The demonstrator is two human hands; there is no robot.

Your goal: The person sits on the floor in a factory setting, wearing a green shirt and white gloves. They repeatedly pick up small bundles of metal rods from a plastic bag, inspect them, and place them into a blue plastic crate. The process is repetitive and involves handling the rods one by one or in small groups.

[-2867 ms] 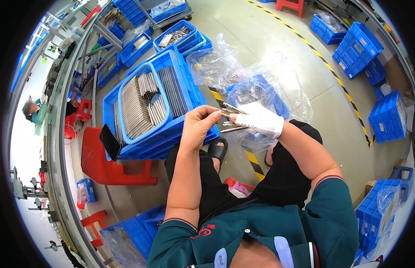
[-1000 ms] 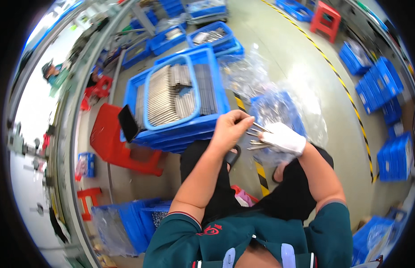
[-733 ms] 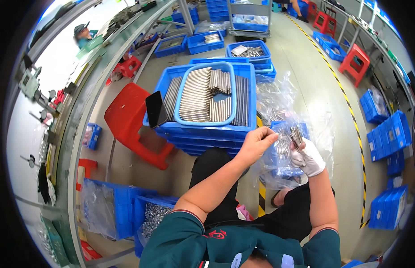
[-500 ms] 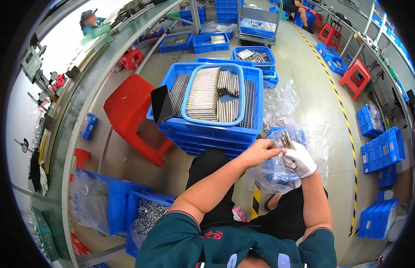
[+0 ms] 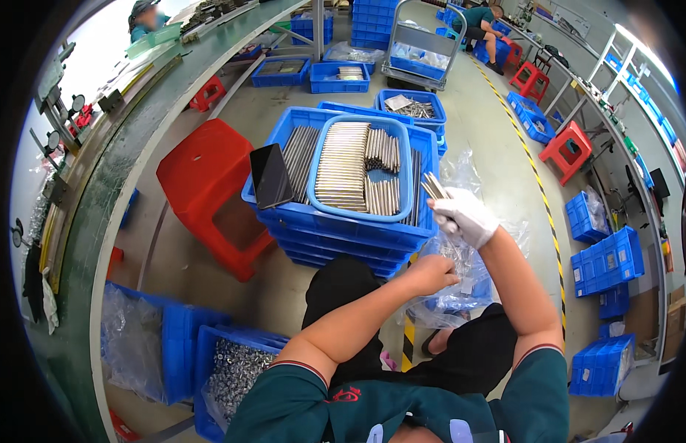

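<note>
My right hand (image 5: 470, 218), in a white glove, is shut on a small bundle of thin metal rods (image 5: 433, 187), which poke up past the fingertips. It is at the right side of the light blue tray (image 5: 411, 170), where shiny rods lie in stacked rows. My bare left hand (image 5: 435, 275) is lower, over the clear plastic bag (image 5: 464, 269) that holds loose metal pieces. Its fingers are curled together, and whatever they hold, if anything, is hidden. The tray rests in a blue crate (image 5: 343, 230) with darker rods (image 5: 301, 151) beside it.
A black phone (image 5: 270, 177) leans on the crate's left side. Left of it stands a red stool (image 5: 206, 159). A bin of small metal parts (image 5: 236, 369) sits by my left elbow. A trolley (image 5: 424, 48) and another person (image 5: 481, 26) are farther back.
My right hand has raised the rods up and left toward the tray. My left hand has moved away from them and down. The view has shifted slightly.
</note>
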